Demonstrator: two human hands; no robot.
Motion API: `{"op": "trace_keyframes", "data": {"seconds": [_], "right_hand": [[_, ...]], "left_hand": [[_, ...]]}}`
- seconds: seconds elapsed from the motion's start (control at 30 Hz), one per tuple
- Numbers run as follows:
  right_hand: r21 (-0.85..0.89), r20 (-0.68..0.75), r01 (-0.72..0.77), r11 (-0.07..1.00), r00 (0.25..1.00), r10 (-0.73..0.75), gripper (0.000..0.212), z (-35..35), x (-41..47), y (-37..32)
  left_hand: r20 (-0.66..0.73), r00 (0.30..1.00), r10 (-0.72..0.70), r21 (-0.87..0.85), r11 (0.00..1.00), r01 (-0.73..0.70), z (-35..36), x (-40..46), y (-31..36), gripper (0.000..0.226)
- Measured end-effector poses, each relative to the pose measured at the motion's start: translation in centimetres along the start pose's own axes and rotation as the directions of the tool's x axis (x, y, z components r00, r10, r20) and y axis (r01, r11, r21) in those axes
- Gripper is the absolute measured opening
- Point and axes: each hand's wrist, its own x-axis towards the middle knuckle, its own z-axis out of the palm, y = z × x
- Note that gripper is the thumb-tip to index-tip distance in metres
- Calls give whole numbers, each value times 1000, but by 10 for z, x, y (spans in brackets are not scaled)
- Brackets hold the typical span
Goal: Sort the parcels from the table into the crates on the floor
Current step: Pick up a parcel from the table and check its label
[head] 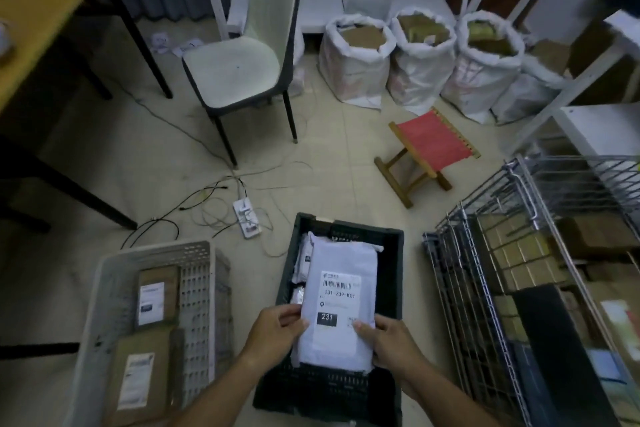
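Low in the middle of the frame, the left hand (277,333) and right hand (388,340) hold a white parcel (341,291) by its near corners over the black crate (391,274), probably to lay it flat.

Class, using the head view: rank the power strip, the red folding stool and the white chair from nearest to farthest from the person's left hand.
Measured from the left hand, which grips the white parcel over the black crate:
1. Power strip, on the floor just beyond the hand, slightly left.
2. Red folding stool, farther off, to the right.
3. White chair, farthest, towards the back wall.
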Motion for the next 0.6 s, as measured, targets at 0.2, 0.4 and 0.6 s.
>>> {"op": "trace_keyframes", "data": {"seconds": [0.2, 0.4, 0.6], "right_hand": [[11, 7, -148, 989, 989, 148, 6, -19, 125, 93], [-32, -22, -233, 972, 972, 233, 3, -20, 230, 187], [-87, -130, -233, 969, 967, 221, 26, -9, 320, 248]], "left_hand": [[-22, 996, -84, 162, 983, 87, 42, 86, -85, 22], [-169, 969, 178, 510, 857, -68, 45, 156, -123, 25], [-183, 961, 206, 679, 733, -27, 31, 216, -153, 40]]}}
